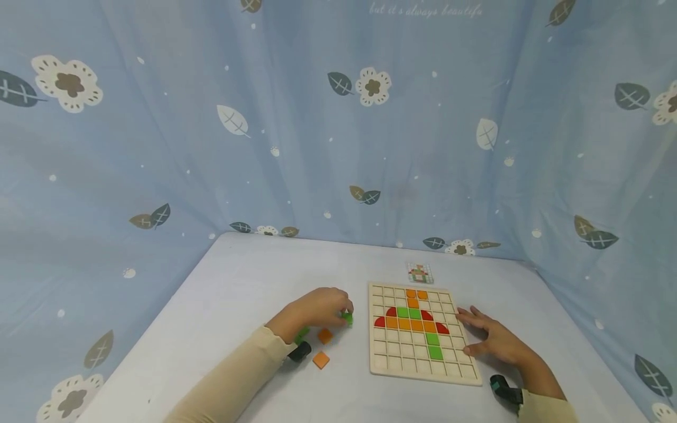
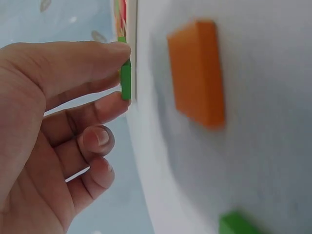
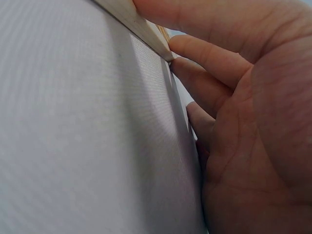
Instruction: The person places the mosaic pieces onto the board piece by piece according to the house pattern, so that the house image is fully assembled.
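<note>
My left hand [image 1: 322, 306] is left of the wooden grid board [image 1: 391, 365], pinching a green tile [image 2: 126, 83] between thumb and fingertips. The other fingers curl loosely in the left wrist view. Beside the board's right edge lies my right hand [image 1: 494, 339], its fingers extended and touching the frame [image 3: 141, 29]. Red, orange and green pieces sit in the board's cells, including a row of orange squares [image 1: 404, 324] with rounded red pieces [image 1: 380, 322] at its ends. Two green squares [image 1: 433, 345] stand in a column below.
An orange tile [image 1: 325, 335] and another orange tile [image 1: 321, 359] lie below the left hand. Green tiles [image 1: 302, 333] are partly hidden by the left wrist. A small pattern card [image 1: 420, 273] lies behind the board. A patterned blue curtain [image 1: 296, 147] surrounds the white table [image 1: 254, 270].
</note>
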Demonstrator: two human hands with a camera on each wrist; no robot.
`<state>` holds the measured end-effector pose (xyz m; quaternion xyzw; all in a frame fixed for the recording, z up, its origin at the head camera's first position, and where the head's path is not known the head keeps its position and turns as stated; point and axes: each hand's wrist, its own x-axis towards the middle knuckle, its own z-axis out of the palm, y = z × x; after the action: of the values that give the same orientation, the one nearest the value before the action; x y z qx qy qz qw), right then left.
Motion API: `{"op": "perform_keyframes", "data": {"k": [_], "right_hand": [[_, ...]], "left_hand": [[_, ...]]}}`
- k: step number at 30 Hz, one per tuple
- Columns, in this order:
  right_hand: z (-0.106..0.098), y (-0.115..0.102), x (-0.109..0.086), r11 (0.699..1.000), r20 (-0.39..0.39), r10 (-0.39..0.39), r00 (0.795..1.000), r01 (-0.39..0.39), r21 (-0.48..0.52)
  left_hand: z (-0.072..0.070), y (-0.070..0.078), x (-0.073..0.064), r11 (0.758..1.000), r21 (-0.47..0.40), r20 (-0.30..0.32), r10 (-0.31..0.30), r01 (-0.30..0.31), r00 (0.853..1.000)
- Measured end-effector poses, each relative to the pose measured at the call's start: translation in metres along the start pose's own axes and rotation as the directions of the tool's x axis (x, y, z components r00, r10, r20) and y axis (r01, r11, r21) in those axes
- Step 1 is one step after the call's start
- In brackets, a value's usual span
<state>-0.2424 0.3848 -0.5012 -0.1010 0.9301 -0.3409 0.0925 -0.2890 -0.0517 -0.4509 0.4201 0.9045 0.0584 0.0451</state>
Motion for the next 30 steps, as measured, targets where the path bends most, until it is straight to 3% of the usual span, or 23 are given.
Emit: {"op": "perform_keyframes", "data": {"k": [7, 16, 23, 30], "right_hand": [[-0.001, 0.001, 0.000, 1.000, 0.002, -0.008, 1.000, 0.008, 0.010], [-0.001, 0.004, 0.001, 1.000, -0.003, -0.024, 1.000, 0.024, -0.019], [0.000, 0.004, 0.000, 1.000, 0.006, -0.015, 1.000, 0.015, -0.004], [-0.002, -0.001, -0.001, 1.000, 0.004, -0.021, 1.000, 0.021, -0.015]], "left_hand": [[0.000, 0.016, 0.010, 0.999, 0.016, -0.012, 0.038, -0.038, 0.999], [-0.003, 0.044, 0.032, 0.997, -0.004, -0.003, 0.082, -0.082, 0.997], [0.005, 0.068, 0.052, 0.987, 0.052, 0.004, 0.150, -0.150, 0.989], [0.010, 0.091, 0.066, 0.982, 0.038, 0.014, 0.187, -0.187, 0.982]]}}
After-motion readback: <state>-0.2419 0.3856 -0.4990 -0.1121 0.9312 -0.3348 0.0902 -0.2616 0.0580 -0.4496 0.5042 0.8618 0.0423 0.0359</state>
